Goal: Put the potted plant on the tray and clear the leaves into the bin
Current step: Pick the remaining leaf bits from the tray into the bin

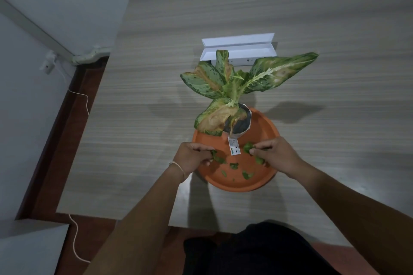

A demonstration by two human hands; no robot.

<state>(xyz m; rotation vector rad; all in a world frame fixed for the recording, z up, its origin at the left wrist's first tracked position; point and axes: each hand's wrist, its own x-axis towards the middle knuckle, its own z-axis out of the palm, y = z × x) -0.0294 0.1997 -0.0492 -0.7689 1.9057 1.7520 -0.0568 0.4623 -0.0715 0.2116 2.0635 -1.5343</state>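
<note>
A potted plant [237, 100] with speckled green, partly browned leaves stands on the far part of a round orange tray [266, 127] on a wood-grain tabletop [134, 118]. The left hand [192, 157] pinches a green leaf scrap [217, 157] at the tray's near left side. The right hand [274, 154] pinches another leaf piece [247, 147] near the pot's label [233, 146]. Loose leaf bits [247, 174] lie on the tray between the hands. A white open box [239, 48] sits beyond the plant.

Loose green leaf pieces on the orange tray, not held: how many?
4 visible: one leaf piece at centre, one lower left, one lower right, a tiny one near the round orange plastic tray's front. Hands may hide more.
</note>
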